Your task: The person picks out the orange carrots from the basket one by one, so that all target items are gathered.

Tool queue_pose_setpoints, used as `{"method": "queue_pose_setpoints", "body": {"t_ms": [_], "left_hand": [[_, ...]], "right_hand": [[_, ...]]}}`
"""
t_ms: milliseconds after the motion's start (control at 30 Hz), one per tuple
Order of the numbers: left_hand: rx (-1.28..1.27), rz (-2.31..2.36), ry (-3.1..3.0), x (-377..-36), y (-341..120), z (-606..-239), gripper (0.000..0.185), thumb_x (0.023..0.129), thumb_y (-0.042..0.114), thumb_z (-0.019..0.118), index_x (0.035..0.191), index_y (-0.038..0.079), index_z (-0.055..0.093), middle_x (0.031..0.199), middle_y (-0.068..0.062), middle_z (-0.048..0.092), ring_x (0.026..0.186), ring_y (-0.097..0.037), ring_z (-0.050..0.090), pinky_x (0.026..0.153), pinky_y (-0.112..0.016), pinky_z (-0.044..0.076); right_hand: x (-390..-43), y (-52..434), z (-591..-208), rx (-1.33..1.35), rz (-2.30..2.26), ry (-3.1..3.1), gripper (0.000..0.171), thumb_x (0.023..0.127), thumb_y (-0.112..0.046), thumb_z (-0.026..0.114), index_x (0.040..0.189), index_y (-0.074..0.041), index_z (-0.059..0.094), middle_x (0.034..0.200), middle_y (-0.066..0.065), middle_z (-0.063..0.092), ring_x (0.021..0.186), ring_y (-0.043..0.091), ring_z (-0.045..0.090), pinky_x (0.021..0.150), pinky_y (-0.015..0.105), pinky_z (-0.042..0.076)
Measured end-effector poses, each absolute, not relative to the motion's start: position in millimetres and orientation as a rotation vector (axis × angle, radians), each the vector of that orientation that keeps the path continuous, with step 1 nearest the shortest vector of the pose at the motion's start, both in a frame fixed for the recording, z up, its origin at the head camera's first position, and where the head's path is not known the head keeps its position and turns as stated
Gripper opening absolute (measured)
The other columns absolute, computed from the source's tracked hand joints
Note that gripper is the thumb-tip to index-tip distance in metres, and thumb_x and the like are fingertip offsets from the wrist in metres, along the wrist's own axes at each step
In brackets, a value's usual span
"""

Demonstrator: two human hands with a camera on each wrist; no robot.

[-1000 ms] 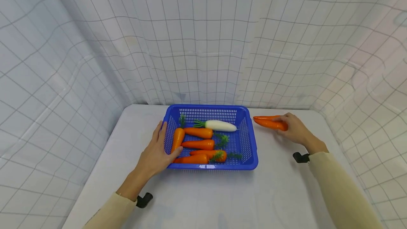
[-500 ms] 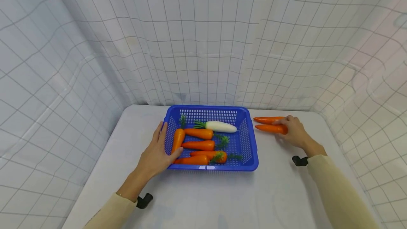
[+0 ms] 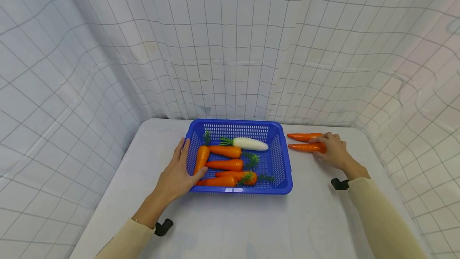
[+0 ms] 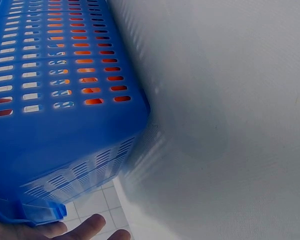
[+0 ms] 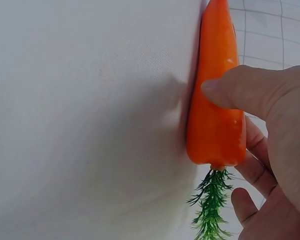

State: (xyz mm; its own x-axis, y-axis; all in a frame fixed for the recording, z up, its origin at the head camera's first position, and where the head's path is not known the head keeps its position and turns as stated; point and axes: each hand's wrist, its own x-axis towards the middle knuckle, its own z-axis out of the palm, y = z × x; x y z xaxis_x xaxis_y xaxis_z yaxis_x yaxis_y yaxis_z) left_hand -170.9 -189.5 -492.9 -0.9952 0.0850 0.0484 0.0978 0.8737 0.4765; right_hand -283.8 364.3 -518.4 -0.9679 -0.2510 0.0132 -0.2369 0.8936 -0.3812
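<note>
My left hand (image 3: 176, 175) rests on the left front corner of a blue plastic basket (image 3: 287, 179), its fingers straight along the left rim. In the left wrist view, fingertips (image 4: 92, 225) show beyond the rim of the basket (image 4: 65, 125). On the table to the right, my right hand (image 3: 332, 151) pinches an orange carrot (image 3: 305, 147) near its thick end. The right wrist view shows the thumb (image 5: 235, 90) across this carrot (image 5: 217, 125), whose green top (image 5: 212, 205) hangs free. A second carrot (image 3: 302, 136) lies just behind it, partly hidden by the hand.
Inside the basket lie several carrots (image 3: 224, 165) with green tops and one white radish (image 3: 249, 144). The white table (image 3: 230, 223) ends at a white gridded curtain (image 3: 233, 71) behind, with more gridded cloth on both sides.
My right hand has drawn its carrot slightly toward me, so a gap now shows between it and the carrot behind. The left hand stays in place on the basket.
</note>
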Motion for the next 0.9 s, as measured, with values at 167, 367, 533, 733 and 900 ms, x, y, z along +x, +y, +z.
{"method": "queue_pose_setpoints", "body": {"t_ms": [167,367,533,733,900], "left_hand": [[-0.146,-0.769,-3.014,-170.7,-189.0,-493.5,0.117,0.092,0.08,0.059,0.174,0.021,0.0,0.183,-0.009,0.001,0.15,-0.052,0.046,0.097,-0.069,0.059],[-0.144,-0.771,-3.016,-169.6,-188.4,-493.2,0.117,0.092,0.079,0.06,0.174,0.021,0.0,0.183,-0.01,0.002,0.149,-0.052,0.048,0.096,-0.069,0.059],[-0.142,-0.776,-3.012,-169.1,-188.1,-492.3,0.117,0.092,0.079,0.06,0.174,0.021,0.0,0.183,-0.01,0.002,0.15,-0.052,0.047,0.097,-0.07,0.058],[-0.142,-0.771,-3.013,-169.2,-188.4,-492.0,0.117,0.092,0.08,0.059,0.174,0.022,0.0,0.183,-0.01,0.002,0.15,-0.052,0.047,0.097,-0.07,0.058],[-0.138,-0.762,-3.022,-170.0,-189.0,-492.0,0.117,0.092,0.081,0.058,0.174,0.022,-0.001,0.183,-0.01,0.001,0.151,-0.052,0.046,0.099,-0.07,0.057]], "right_hand": [[-283.9,367.6,-519.2,-0.377,-0.598,3.024,0.039,0.095,-0.016,0.08,0.133,-0.017,0.074,0.135,0.025,0.054,0.127,0.05,0.042,0.098,0.069,0.031],[-283.0,371.5,-521.2,-0.376,-0.599,3.039,0.04,0.094,-0.016,0.081,0.133,-0.016,0.074,0.135,0.028,0.054,0.127,0.051,0.042,0.097,0.07,0.031],[-281.8,373.1,-521.6,-0.377,-0.615,3.043,0.041,0.093,-0.016,0.082,0.134,-0.016,0.074,0.136,0.027,0.053,0.127,0.051,0.041,0.097,0.069,0.03],[-280.4,372.8,-518.7,-0.398,-0.617,3.055,0.042,0.092,-0.017,0.084,0.134,-0.016,0.074,0.137,0.027,0.053,0.128,0.051,0.041,0.094,0.065,0.031],[-279.4,370.5,-515.6,-0.44,-0.651,3.072,0.043,0.091,-0.018,0.086,0.131,-0.013,0.074,0.136,0.027,0.054,0.124,0.049,0.043,0.093,0.065,0.031]]}}
